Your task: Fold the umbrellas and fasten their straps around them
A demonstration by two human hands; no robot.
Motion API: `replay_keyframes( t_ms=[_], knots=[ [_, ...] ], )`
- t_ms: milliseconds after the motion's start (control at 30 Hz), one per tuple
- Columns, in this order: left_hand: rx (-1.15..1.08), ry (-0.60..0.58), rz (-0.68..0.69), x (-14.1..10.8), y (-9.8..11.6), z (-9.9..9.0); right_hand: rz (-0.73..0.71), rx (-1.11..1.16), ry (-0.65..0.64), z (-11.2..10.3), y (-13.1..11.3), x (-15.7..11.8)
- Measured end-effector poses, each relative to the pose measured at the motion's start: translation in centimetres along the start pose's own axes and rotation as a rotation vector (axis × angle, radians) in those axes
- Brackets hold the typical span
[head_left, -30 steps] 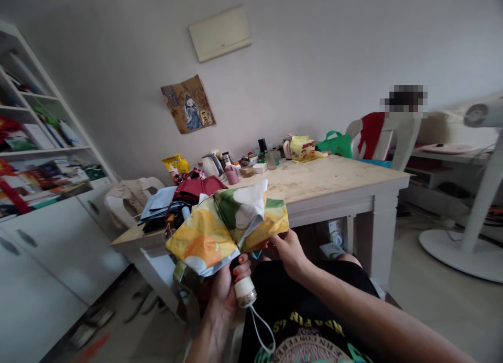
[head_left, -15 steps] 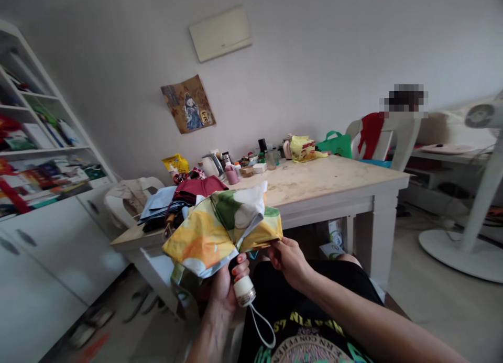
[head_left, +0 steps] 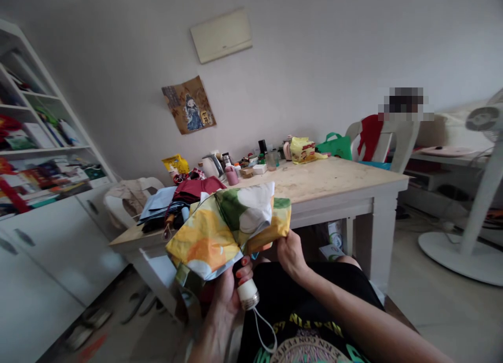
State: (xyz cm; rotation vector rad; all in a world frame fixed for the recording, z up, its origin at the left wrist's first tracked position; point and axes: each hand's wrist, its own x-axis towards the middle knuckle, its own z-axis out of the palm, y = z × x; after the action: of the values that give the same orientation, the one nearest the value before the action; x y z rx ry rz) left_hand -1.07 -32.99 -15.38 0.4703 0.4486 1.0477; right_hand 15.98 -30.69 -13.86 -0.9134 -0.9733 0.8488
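A partly folded umbrella (head_left: pixel 212 237) with yellow, green, white and orange patterned cloth is held above my lap, in front of the table. My left hand (head_left: pixel 231 284) is wrapped round its shaft just above the white handle (head_left: pixel 248 294), from which a white wrist loop (head_left: pixel 262 334) hangs. At the right edge of the cloth, my right hand (head_left: pixel 290 254) pinches a yellow fold between its fingers. The shaft inside the folds is hidden.
The wooden table (head_left: pixel 334 179) bears folded dark red cloth (head_left: pixel 200 189), a kettle (head_left: pixel 212 166), a pink cup (head_left: pixel 231 175) and a yellow bag (head_left: pixel 302 151). A white fan (head_left: pixel 471 216) stands right. A person's head, blurred, is behind a chair (head_left: pixel 401 143).
My right hand has moved slightly right and up, drawing the yellow fold outward. The umbrella and my left hand have shifted a little to the right.
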Motion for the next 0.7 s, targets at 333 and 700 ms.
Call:
replay_keyframes(
  t_ms=[333,700],
  knots=[
    [0.02,0.076,0.075,-0.3,0.8,0.4,0.111,-0.148,-0.524,-2.0,-1.4,-0.7],
    [-0.013,0.076,0.049,-0.2,1.2,-0.1,0.331,0.168,-0.282,-3.9,-1.3,2.0]
  ],
)
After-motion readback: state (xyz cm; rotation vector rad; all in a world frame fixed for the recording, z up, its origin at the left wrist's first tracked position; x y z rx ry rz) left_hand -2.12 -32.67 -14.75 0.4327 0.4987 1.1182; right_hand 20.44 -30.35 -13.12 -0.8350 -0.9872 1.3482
